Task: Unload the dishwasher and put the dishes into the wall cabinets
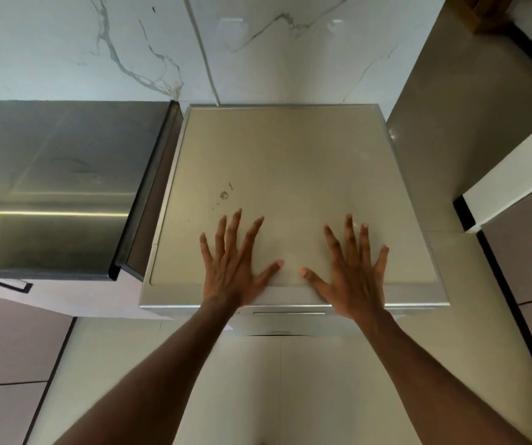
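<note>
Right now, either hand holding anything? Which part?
Nothing held. Left hand and right hand lie flat, fingers spread, on the dishwasher top near its front edge; no grip.

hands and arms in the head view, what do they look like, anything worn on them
Both forearms are bare up to the frame edge: no sleeves, gloves, watch or bracelets show. The left hand and right hand carry no visible rings. The fingers are long and slim, with pale nails reaching just past the fingertips. A faint dark mark sits near the left wrist; too blurred to identify.
</note>
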`<state>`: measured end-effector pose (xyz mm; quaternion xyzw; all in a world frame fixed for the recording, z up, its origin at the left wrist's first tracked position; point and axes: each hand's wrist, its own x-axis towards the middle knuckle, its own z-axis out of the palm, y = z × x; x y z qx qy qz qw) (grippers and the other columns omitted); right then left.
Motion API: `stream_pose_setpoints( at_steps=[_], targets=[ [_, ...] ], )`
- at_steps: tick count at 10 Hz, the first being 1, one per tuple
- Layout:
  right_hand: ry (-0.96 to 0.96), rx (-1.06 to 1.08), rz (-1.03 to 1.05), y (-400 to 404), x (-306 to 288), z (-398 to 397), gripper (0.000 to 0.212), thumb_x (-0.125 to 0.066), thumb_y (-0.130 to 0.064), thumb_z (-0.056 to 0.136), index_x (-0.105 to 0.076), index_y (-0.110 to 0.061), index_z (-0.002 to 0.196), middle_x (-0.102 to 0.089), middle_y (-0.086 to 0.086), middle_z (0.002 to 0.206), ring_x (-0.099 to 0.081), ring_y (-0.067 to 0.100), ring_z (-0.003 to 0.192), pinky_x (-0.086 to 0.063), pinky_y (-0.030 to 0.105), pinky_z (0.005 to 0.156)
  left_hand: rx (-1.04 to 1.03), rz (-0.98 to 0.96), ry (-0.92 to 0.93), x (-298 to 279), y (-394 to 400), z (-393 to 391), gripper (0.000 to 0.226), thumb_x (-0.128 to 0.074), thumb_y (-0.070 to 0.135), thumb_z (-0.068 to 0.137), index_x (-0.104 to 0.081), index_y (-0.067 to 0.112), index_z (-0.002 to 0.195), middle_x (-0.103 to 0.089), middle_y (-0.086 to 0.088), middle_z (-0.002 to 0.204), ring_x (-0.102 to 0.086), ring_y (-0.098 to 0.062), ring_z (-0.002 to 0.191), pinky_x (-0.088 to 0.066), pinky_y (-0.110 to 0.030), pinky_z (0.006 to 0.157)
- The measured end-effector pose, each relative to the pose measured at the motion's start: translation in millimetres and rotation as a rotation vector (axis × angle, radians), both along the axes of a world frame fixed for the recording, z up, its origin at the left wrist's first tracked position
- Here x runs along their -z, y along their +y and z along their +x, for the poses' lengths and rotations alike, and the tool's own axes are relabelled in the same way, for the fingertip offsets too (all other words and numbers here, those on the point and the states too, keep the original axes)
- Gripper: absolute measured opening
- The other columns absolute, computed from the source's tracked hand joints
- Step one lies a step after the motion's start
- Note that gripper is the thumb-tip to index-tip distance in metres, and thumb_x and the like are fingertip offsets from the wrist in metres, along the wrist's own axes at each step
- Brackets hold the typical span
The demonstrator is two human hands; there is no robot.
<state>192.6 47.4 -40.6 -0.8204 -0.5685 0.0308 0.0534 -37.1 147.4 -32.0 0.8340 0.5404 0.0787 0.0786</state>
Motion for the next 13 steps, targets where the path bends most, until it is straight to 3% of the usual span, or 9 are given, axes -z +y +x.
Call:
stream_pose_setpoints(
  at_steps=[1,2,4,7,10,12,13],
  targets=[
    [0.064,0.025,-0.063,5,-3,0,0.101,-0.021,-0.101,0.077,0.003,-0.050,0.161,0.018,-0.003,0.173,0.011,0.031,0.160,-0.005,0.073,0.120,0.018,-0.048,0.056,1,2,3,0.093,-0.028,0.093,0.086,0.007,0.051,0.161,0.018,0.006,0.173,0.015,-0.028,0.160,-0.002,-0.072,0.122],
    [0.073,0.105,-0.065,14,-11,-1,0.097,-0.025,-0.103,0.073,-0.017,-0.054,0.156,0.000,-0.003,0.174,0.000,0.031,0.160,-0.005,0.071,0.120,0.024,-0.085,0.105,-6,7,5,0.092,-0.020,0.095,0.084,0.009,0.052,0.160,0.021,0.005,0.172,0.019,-0.029,0.159,-0.008,-0.074,0.120],
    [0.048,0.084,-0.051,22,-13,-1,0.094,-0.031,-0.098,0.077,-0.029,-0.046,0.155,-0.008,0.004,0.172,-0.008,0.038,0.158,-0.007,0.075,0.117,-0.003,-0.083,0.144,-11,5,7,0.092,-0.024,0.094,0.084,0.008,0.052,0.160,0.018,0.005,0.173,0.017,-0.029,0.159,-0.008,-0.071,0.121],
    [0.085,0.068,-0.054,23,-13,5,0.102,-0.030,-0.098,0.077,-0.003,-0.048,0.162,0.015,0.003,0.174,0.009,0.034,0.160,-0.002,0.075,0.119,0.002,-0.112,0.188,-10,8,10,0.094,-0.021,0.095,0.084,0.011,0.051,0.160,0.021,0.004,0.172,0.020,-0.030,0.159,-0.007,-0.073,0.120],
    [0.055,0.050,-0.077,20,-13,3,0.100,-0.026,-0.098,0.079,-0.002,-0.048,0.162,0.013,0.004,0.174,0.008,0.036,0.160,-0.001,0.076,0.117,-0.010,-0.086,0.180,-8,5,9,0.093,-0.019,0.096,0.083,0.010,0.052,0.160,0.020,0.005,0.172,0.020,-0.028,0.159,-0.004,-0.071,0.122],
    [0.124,0.059,-0.176,21,-27,2,0.098,-0.022,-0.099,0.076,0.000,-0.054,0.159,0.020,0.001,0.172,0.017,0.033,0.159,0.006,0.075,0.116,0.046,-0.220,0.156,-23,9,1,0.092,-0.023,0.098,0.080,0.014,0.059,0.155,0.024,0.010,0.170,0.018,-0.025,0.159,-0.003,-0.067,0.124],
    [0.175,0.051,-0.229,26,-43,4,0.097,-0.020,-0.100,0.074,0.001,-0.056,0.158,0.022,0.002,0.172,0.021,0.032,0.158,0.010,0.076,0.115,0.060,-0.285,0.165,-37,20,-8,0.088,-0.023,0.095,0.081,0.018,0.062,0.152,0.015,0.009,0.173,0.008,-0.024,0.161,-0.010,-0.064,0.125]
  ],
)
